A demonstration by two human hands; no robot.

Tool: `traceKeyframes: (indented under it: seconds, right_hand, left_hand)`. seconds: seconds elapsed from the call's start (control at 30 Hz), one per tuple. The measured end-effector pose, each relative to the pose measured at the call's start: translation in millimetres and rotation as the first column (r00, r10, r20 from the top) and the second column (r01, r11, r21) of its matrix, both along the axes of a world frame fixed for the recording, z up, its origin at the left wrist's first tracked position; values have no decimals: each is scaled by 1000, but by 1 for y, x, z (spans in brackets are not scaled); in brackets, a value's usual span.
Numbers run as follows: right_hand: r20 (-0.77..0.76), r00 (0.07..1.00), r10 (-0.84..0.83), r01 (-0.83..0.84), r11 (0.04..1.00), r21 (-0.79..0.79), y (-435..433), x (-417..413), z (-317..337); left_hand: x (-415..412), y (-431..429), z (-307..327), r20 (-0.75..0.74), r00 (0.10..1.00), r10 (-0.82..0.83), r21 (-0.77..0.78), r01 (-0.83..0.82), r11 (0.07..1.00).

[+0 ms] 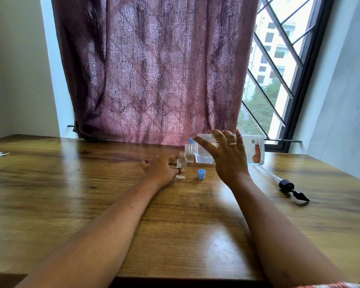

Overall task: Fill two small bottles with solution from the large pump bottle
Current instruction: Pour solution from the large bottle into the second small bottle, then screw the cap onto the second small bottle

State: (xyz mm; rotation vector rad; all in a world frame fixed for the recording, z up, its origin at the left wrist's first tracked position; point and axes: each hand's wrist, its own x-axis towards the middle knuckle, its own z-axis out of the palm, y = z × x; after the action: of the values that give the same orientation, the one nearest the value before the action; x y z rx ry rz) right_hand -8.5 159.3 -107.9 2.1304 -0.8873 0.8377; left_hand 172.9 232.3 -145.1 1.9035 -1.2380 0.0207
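table (92,183): glossy wood | large bottle (204,154): clear plastic | cap (201,174): blue plastic | curtain (154,69): patterned cloth

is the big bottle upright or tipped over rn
Tipped: the large bottle lies almost horizontal in the right hand, neck toward the small bottle that the left hand holds upright. Its pump lies apart on the table.

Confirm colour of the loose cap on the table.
Light blue; the cap shows best in the head view.
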Motion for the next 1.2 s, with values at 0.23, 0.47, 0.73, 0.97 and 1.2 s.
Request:
traceKeyframes:
  seconds: [0.23, 0.47, 0.73, 0.97, 1.2]
  right_hand:
    - [4, 1000, -21, 20, 1000, 17, -2, 0, -2]
    - [44, 998, -43, 36, 988, 148, -5, 0, -1]
    - [303, 953, 3, -117, 926, 359, -8, 0, 5]
    - [653, 749, 114, -417, 847, 331, -8, -3, 13]
    - [886, 461, 44, -634, 715, 294, -16, -2, 9]
  left_hand:
    - [0, -1, 1, -4, 1000, -1, 16, 1, 1000]
    - [1, 1, 1, 3, 1000, -13, 11, 13, 1000]
    - [0, 2, 2, 54, 998, -14, 36, 12, 999]
    - [2, -1, 1, 31, 999, -11, 19, 10, 1000]
    - [1, 0, 1, 21, 1000, -13, 13, 13, 1000]
